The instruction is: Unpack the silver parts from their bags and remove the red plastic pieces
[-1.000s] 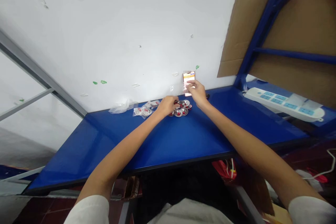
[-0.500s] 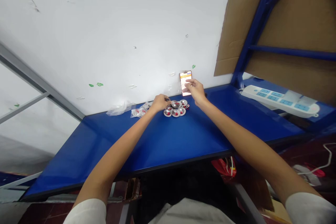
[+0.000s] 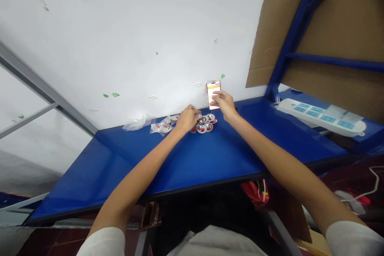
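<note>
My left hand (image 3: pixel 187 120) is closed at the left side of a small pile of silvery round metal discs with red centres (image 3: pixel 201 129); its fingertips are pinched, and what they hold is hidden. My right hand (image 3: pixel 225 107) is raised just behind the pile, its fingers pinched on a clear plastic bag (image 3: pixel 202 102) that is hard to see against the wall. Behind those fingers a phone with a lit screen (image 3: pixel 213 88) leans upright against the wall. Left of my left hand lie similar discs packed in clear bags (image 3: pixel 165 128).
Loose clear plastic bags (image 3: pixel 138 122) lie at the back left of the blue table (image 3: pixel 192 160). A white power strip (image 3: pixel 321 117) with blue sockets rests on the right, beside a blue metal frame (image 3: pixel 285 48). The white wall (image 3: pixel 135 36) borders the table's back edge.
My left hand has shifted slightly right and its fingertips have risen a little over the discs. My right hand stays in front of the phone. The whole view has shifted slightly.
</note>
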### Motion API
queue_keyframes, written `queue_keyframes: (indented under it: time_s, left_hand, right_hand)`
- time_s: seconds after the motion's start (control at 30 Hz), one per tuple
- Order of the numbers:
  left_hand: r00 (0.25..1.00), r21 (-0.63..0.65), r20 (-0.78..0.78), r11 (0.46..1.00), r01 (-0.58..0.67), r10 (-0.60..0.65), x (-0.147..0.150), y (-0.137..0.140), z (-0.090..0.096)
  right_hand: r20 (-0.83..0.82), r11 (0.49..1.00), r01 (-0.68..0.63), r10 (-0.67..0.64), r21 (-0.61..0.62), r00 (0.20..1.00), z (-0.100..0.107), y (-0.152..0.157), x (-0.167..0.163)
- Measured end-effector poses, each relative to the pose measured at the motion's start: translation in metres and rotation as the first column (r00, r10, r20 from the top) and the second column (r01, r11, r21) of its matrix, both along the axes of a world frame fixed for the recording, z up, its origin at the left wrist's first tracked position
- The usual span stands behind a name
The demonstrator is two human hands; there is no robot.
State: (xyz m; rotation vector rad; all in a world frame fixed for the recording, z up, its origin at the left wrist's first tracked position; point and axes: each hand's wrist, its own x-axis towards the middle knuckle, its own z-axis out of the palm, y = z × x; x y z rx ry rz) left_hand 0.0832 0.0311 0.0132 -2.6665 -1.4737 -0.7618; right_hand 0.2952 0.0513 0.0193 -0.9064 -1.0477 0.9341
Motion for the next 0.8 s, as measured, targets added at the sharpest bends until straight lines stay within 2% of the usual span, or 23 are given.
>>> queue_keyframes:
  time_s: [0.07,0.17,0.33,0.4,0.47,0.53,0.6,0.7,0.77,0.8]
  left_hand:
    - [0.999,-0.013,-0.043,1.0,0.013,-0.014,0.008,0.002,-0.008]
    - [0.994,-0.069,-0.046,0.993,0.1,-0.104,0.01,0.001,-0.014]
    - [0.979,-0.024,0.031,0.979,0.204,-0.203,-0.009,-0.016,0.001]
    - [0.975,-0.033,0.128,0.982,0.188,-0.182,-0.021,-0.024,0.008]
    - [0.94,-0.111,0.321,0.981,0.156,-0.113,-0.033,-0.029,0.011]
    - [0.834,-0.226,0.552,0.964,0.142,0.006,-0.043,-0.03,0.009]
    - [0.675,-0.336,0.724,0.927,0.168,0.14,-0.052,-0.029,0.006]
    - [0.474,-0.463,0.829,0.839,0.286,0.297,-0.06,-0.027,0.002]
    - [0.415,-0.501,0.842,0.783,0.368,0.344,-0.062,-0.028,0.001]
    - [0.41,-0.504,0.844,0.772,0.386,0.346,-0.061,-0.029,0.001]
  right_hand:
    - [0.009,1.0,0.008,-0.008,0.001,1.0,-0.001,0.0,0.0]
    - [0.021,1.0,0.02,-0.019,-0.003,1.0,-0.001,0.0,0.001]
    - [0.032,1.0,0.002,-0.003,0.024,0.999,-0.001,-0.001,-0.001]
    - [0.027,1.0,-0.007,0.007,0.024,1.0,-0.002,-0.003,-0.004]
    - [0.014,0.999,-0.033,0.033,0.013,0.999,-0.003,-0.006,-0.009]
    - [-0.016,0.996,-0.091,0.091,0.002,0.996,-0.005,-0.011,-0.015]
    - [-0.045,0.984,-0.177,0.177,-0.003,0.983,-0.007,-0.016,-0.022]
    - [-0.031,0.954,-0.3,0.3,0.006,0.953,-0.011,-0.024,-0.031]
    - [0.006,0.936,-0.353,0.353,0.011,0.936,-0.013,-0.028,-0.036]
    - [0.031,0.927,-0.376,0.375,0.013,0.926,-0.015,-0.03,-0.038]
